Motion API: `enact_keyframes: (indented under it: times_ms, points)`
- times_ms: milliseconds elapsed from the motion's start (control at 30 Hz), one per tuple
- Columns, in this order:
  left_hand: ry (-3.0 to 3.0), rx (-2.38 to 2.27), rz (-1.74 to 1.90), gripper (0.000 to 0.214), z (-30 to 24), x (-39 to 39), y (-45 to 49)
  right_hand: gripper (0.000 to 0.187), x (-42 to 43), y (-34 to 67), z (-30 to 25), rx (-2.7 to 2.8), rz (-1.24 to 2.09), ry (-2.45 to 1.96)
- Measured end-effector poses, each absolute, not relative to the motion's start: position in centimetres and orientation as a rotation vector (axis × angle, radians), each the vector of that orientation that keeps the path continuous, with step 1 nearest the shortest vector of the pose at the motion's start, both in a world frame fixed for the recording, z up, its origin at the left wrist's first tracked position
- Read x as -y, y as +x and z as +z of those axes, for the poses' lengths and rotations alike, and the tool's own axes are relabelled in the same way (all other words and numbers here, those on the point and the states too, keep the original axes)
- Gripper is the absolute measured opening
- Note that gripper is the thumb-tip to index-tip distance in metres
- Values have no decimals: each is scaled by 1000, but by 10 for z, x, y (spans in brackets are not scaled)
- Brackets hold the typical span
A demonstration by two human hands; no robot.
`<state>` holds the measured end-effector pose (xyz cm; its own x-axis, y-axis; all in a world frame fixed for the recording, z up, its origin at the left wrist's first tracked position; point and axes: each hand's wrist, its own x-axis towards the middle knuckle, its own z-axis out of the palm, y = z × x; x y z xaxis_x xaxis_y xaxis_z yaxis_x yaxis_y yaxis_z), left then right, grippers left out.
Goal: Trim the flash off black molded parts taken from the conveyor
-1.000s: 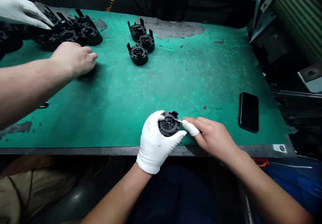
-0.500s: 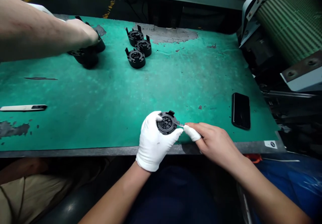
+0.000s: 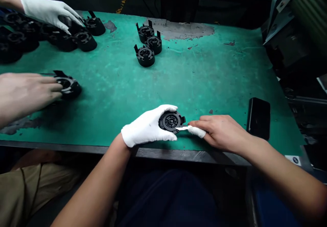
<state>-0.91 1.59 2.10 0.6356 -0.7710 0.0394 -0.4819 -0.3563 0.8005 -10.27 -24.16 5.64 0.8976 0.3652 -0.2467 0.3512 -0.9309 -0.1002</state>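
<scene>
My left hand [image 3: 148,125], in a white glove, is closed around a round black plastic part [image 3: 170,121] near the table's front edge. The part's ringed face is turned up, and a tab sticks out on its right side. My right hand [image 3: 222,130] is bare except for a white cover on the thumb. Its thumb and forefinger pinch a thin blade [image 3: 182,128], whose tip lies at the lower right rim of the part. The blade's handle is hidden inside the hand.
Three black parts [image 3: 145,56] stand at the back middle of the green table [image 3: 199,80]. A phone [image 3: 259,118] lies at the right. On the left, a co-worker's gloved hand [image 3: 48,12] is over several black parts, and a bare hand [image 3: 28,92] touches another [image 3: 68,85].
My left hand has turned the round part clockwise, so its tab moved from the top to the right. The co-worker's bare hand came nearer with a black part. The view shifted slightly.
</scene>
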Motion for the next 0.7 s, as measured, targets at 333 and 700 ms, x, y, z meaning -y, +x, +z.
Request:
enact_keyframes:
  times_ms: [333, 700]
  points:
    - [1987, 765, -236, 76, 6, 1, -35, 38, 245, -112, 37, 344, 149, -3047]
    - [2071, 490, 119, 78, -13, 19, -79, 38, 218, -159, 30, 208, 286, -2782]
